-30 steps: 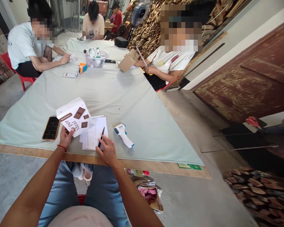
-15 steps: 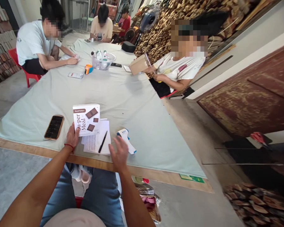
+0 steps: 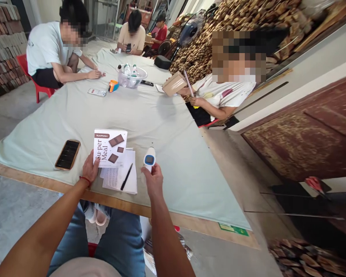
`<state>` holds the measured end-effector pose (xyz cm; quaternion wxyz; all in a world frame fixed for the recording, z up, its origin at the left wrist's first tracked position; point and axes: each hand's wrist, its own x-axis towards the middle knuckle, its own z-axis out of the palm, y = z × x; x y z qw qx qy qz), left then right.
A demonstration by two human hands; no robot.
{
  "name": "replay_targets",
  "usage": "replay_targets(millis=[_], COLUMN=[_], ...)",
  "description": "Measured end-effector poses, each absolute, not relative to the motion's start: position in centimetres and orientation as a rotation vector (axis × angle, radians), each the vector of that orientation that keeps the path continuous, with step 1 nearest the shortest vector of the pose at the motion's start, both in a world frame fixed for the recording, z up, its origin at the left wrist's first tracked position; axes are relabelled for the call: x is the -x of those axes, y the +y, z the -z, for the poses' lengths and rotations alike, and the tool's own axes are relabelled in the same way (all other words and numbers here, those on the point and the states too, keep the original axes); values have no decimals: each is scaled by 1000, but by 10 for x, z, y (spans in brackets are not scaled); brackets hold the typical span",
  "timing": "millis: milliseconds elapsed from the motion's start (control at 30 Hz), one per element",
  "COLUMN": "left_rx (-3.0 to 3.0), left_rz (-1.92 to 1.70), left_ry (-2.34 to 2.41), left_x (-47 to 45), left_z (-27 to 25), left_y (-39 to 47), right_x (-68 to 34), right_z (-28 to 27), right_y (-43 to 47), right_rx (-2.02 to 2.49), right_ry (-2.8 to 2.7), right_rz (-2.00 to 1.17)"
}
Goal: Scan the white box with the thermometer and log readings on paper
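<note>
My left hand (image 3: 90,168) is closed on the lower left edge of a white box (image 3: 110,148) with brown chocolate squares printed on it. My right hand (image 3: 153,180) grips the handle of a white and blue infrared thermometer (image 3: 149,156), held up with its small screen facing me. Between the hands lie printed paper sheets (image 3: 115,181), partly under the box, with a black pen (image 3: 127,177) on top. A phone in an orange-edged case (image 3: 68,154) rests to the left of my left hand.
The cloth-covered table (image 3: 187,169) stretches away from me. Farther along stand a clear basin of bottles (image 3: 132,80), an orange and blue tape roll (image 3: 113,85) and another phone (image 3: 97,92). A person at right holds a cardboard box (image 3: 174,84); other people sit at the far end and left.
My right hand, open beside the thermometer before, has closed on its handle and lifted it upright. My left hand still holds the white box. The view has shifted slightly.
</note>
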<state>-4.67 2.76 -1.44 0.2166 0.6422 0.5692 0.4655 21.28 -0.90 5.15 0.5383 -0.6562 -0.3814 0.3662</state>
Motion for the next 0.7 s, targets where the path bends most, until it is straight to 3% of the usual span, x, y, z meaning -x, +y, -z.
replay_targets(millis=[133,700], left_rx=[-1814,-1884], left_rz=[-1295,-1289], left_ry=[1537,1548], left_x=[48,49], left_z=[12,14], left_y=[26,27], right_x=[-156,-109], right_z=[-76,-79], right_y=[-3,17], right_rx=[1292,1340], right_ry=[-1002,-1016], right_rz=[-1145,-1222])
